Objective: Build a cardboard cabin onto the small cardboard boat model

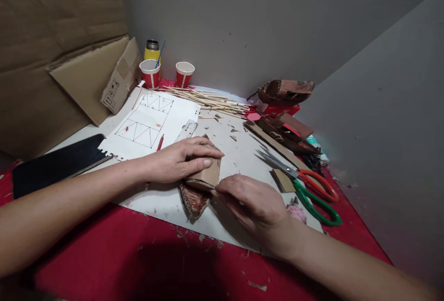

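A small brown cardboard model (pixel 196 200) with a pointed near end rests on the white sheet. A bent cardboard piece (pixel 205 176) lies over its top. My left hand (pixel 182 158) wraps over this piece, fingers across it and thumb on its face. At the piece's near right corner, the fingertips of my right hand (pixel 255 208) are pinched together; whatever lies between them is too small to make out. A clear ruler (pixel 187 130) and a red pencil (pixel 160 142) lie beyond my left hand.
Orange-and-green scissors (pixel 293 171) lie open on the right, near brown cardboard models (pixel 286 90). Wooden sticks (pixel 211 101), two paper cups (pixel 185 74) and a yellow bottle (pixel 151 51) stand or lie behind. On the left are a drawing sheet (pixel 149 111) and a black phone (pixel 62 164).
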A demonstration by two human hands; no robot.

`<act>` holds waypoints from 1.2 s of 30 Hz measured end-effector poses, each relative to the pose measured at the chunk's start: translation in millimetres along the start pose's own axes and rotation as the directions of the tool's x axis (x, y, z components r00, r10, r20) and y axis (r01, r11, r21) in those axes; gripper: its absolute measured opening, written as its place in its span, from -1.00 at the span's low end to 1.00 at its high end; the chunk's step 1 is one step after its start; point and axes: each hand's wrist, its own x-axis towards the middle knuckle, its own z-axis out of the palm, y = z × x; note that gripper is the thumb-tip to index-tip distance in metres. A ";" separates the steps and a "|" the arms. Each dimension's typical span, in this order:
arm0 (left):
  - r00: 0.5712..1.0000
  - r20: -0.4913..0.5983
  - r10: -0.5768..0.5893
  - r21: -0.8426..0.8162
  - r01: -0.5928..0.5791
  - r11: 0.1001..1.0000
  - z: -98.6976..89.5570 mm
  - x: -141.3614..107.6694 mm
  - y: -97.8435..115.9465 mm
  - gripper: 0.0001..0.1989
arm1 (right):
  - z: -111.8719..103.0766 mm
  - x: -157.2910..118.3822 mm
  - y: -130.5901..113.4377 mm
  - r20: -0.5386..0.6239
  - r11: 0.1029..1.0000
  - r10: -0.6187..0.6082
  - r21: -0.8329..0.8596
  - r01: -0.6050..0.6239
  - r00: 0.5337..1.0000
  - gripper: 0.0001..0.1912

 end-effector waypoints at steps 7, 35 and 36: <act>1.000 -0.010 0.010 0.001 -0.010 1.000 1.5 0.8 -0.3 -0.65 | -1.4 1.9 -1.9 0.021 0.999 0.031 0.005 -0.032 0.999 -0.88; 0.999 0.001 -0.049 0.188 0.048 0.981 -8.4 -14.1 -3.9 -0.28 | 2.8 15.8 8.7 0.097 0.806 0.546 0.211 -0.553 0.832 -0.78; 0.999 -0.010 -0.040 0.211 0.042 0.977 -6.6 -14.2 -5.3 -0.24 | 2.3 16.0 9.4 0.095 0.810 0.544 0.200 -0.551 0.834 -0.76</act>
